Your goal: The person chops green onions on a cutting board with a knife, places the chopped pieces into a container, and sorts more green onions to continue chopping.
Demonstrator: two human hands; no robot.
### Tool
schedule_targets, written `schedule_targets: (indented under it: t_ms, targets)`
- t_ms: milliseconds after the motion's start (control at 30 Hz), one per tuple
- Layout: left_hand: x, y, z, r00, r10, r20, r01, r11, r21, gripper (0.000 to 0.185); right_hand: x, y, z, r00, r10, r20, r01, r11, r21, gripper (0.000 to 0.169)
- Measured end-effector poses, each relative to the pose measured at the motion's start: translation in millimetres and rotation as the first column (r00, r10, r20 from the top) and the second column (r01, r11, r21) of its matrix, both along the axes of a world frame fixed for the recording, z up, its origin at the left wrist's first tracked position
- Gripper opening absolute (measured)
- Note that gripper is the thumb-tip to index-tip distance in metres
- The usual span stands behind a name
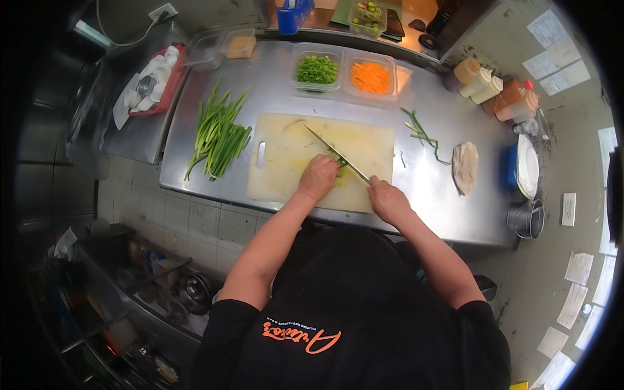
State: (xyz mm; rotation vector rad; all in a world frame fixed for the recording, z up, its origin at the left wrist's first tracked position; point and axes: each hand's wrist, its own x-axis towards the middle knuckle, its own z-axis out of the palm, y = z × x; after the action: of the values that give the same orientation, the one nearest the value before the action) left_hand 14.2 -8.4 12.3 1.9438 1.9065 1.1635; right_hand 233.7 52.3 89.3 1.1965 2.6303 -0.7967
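Note:
My right hand grips the handle of a kitchen knife, whose blade slants up and left across a white plastic cutting board. Close against the blade, my left hand has its fingers curled down on a small bit of green scallion, mostly hidden by the hand and the blade. Small green scraps lie scattered on the board. To its left, a bunch of long scallions rests on the steel table.
Beyond the board stand plastic containers of chopped scallions and shredded carrot. Loose scallion stalks and a folded cloth lie on the right. Squeeze bottles line the wall; a red basket of white cups sits left.

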Motion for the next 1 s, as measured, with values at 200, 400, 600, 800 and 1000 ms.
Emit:
schedule_targets:
  t_ms: [200,400,600,800,1000]
  targets:
    - [-5,1,13,0.971,-0.131,-0.201,0.096,0.98,-0.175,0.01,-31,11,24,0.992,0.081,0.099,-0.078,0.996,-0.037,0.022]
    - [-7,2,15,0.958,-0.184,-0.221,0.122,0.955,-0.269,0.012,-45,5,2,0.998,0.033,0.044,-0.032,0.999,-0.025,0.019]
    - [-10,-2,12,0.972,-0.188,-0.139,0.154,0.963,-0.22,0.01,-47,8,-6,0.998,0.038,0.051,-0.037,0.999,-0.038,0.019]
    - [-13,-2,10,0.974,-0.195,-0.112,0.168,0.963,-0.21,0.011,-44,4,-5,0.994,0.04,0.105,-0.033,0.997,-0.069,0.019]
    - [-17,-3,9,0.971,-0.222,-0.093,0.201,0.961,-0.192,0.015,-47,4,3,0.998,0.039,0.041,-0.037,0.998,-0.042,0.02]
